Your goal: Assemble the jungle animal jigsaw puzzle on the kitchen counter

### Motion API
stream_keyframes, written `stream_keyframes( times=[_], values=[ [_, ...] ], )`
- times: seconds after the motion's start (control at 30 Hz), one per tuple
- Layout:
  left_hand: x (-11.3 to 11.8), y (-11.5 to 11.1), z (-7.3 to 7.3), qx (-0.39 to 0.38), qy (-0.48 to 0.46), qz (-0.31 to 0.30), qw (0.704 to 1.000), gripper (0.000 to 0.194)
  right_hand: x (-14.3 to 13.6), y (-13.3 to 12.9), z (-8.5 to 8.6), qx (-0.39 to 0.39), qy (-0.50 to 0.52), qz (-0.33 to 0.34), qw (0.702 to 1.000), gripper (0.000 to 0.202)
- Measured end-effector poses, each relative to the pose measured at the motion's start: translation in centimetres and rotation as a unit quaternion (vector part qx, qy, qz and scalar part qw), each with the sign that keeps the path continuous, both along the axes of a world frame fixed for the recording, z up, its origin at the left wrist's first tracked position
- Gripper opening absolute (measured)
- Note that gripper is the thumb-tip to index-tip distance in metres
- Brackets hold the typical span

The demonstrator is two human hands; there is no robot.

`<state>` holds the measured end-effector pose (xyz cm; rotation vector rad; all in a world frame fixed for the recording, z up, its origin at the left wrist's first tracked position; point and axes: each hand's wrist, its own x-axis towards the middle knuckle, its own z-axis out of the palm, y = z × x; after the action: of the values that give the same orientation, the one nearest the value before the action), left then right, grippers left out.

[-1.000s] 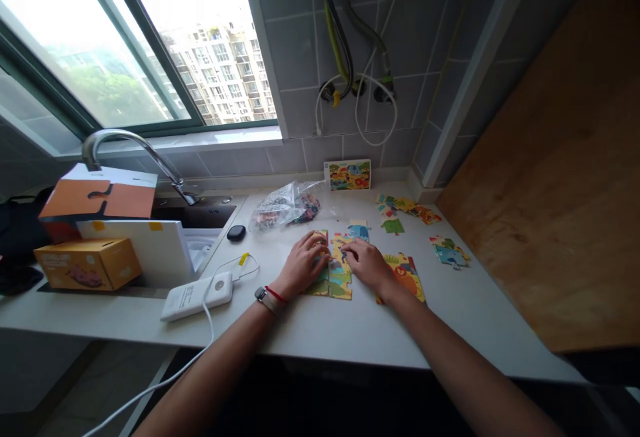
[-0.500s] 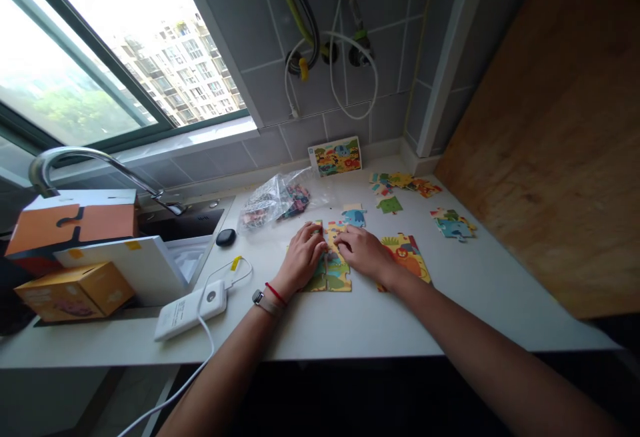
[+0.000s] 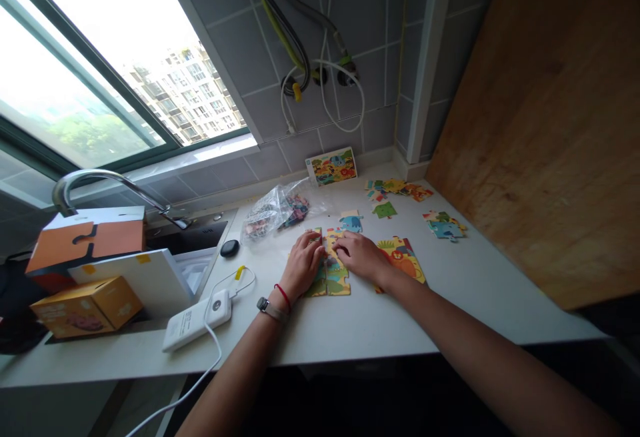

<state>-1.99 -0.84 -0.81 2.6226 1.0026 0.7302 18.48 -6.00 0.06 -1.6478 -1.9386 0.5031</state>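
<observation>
On the counter (image 3: 480, 297), one clear bag (image 3: 265, 212) holds multicoloured pieces (image 3: 299, 210); two boxes (image 3: 116, 235) partly hide the sink (image 3: 213, 231). The left hand (image 3: 303, 263) lies, fingers loosely extended, on the joined puzzle (image 3: 337, 283); the right hand (image 3: 363, 257) curls its fingers over it, grip unclear. The right forearm (image 3: 440, 317) overlaps one lion section (image 3: 406, 261).

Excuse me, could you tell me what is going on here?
A person's left hand lies over a group of puzzle pieces on the counter, and the right hand touches the same group. A lion section lies apart, partly hidden by the right wrist. More pieces lie farther back, near a picture card by the wall.
</observation>
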Motion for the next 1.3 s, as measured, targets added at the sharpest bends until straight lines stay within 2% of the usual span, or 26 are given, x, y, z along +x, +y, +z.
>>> stream_keyframes(
  times=[0.23, 0.63, 0.87, 1.0, 1.13, 1.3],
  values=[
    [-0.1, 0.4, -0.2, -0.049, -0.044, 0.021, 0.998, 0.051, 0.1, 0.2, -0.5, 0.013, 0.002, 0.008, 1.0, 0.022],
    [0.2, 0.2, 0.0, -0.021, -0.017, 0.007, 1.0, 0.046, -0.1, 0.1, -0.3, 0.013, -0.005, 0.011, 1.0, 0.023],
    [0.2, 0.1, 0.2, -0.04, -0.055, 0.006, 0.998, 0.048, 0.0, 0.1, -0.2, 0.009, -0.005, 0.013, 1.0, 0.025],
    [0.4, 0.1, 0.0, -0.019, -0.042, 0.001, 0.999, 0.037, -0.1, 0.1, -0.2, 0.008, -0.008, 0.014, 1.0, 0.025],
    [0.8, 0.1, -0.5, 0.011, -0.02, 0.025, 0.999, 0.024, 0.0, 0.1, -0.1, 0.004, -0.013, 0.019, 1.0, 0.025],
    [1.2, 0.2, -1.1, 0.03, -0.006, 0.067, 0.997, 0.026, -0.1, 0.1, 0.0, 0.001, -0.01, 0.018, 1.0, 0.026]
  ],
)
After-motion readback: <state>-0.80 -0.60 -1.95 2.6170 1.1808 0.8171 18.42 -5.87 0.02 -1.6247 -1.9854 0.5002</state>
